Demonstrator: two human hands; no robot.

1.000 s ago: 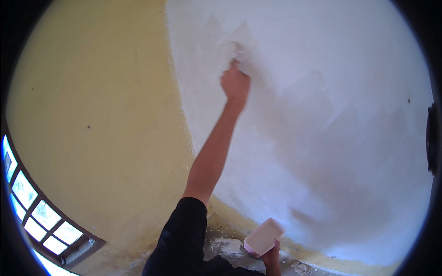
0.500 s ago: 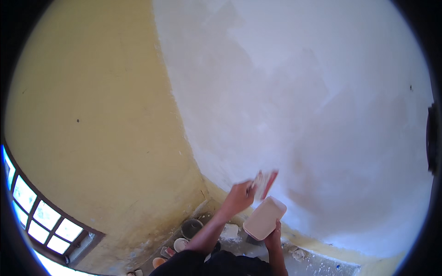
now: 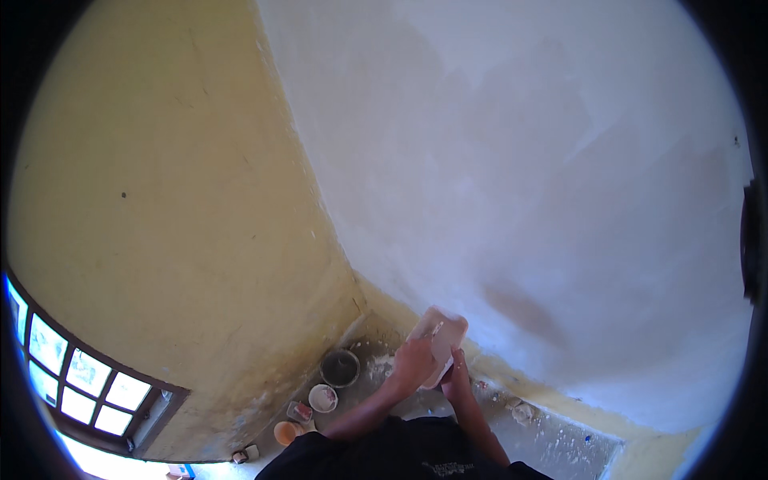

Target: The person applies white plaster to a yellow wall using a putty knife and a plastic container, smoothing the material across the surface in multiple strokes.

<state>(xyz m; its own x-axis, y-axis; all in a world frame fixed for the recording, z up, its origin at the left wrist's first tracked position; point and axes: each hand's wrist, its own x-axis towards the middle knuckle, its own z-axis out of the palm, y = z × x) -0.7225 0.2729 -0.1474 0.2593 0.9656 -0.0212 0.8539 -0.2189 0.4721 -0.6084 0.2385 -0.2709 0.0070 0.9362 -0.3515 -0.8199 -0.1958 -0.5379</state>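
My right hand grips a shallow pinkish-white rectangular tub by its near right side, close to the whitened wall. Over the tub's opening lies my left hand, its fingers closed round a putty scraper. The scraper's pale blade shows only in part inside the tub, and its handle is hidden by the hand. A damp-looking brownish patch marks the wall just beyond the tub.
A yellow wall meets the white one at a corner. By its foot stand a dark bucket, a white pail, a small reddish container and an orange round thing. A barred window is at lower left. Rubble lies on the spattered floor.
My left hand has come down from above the tub, bringing the scraper into it. The tub has moved left and nearer the floor corner in view, and tilted. The view has shifted slightly.
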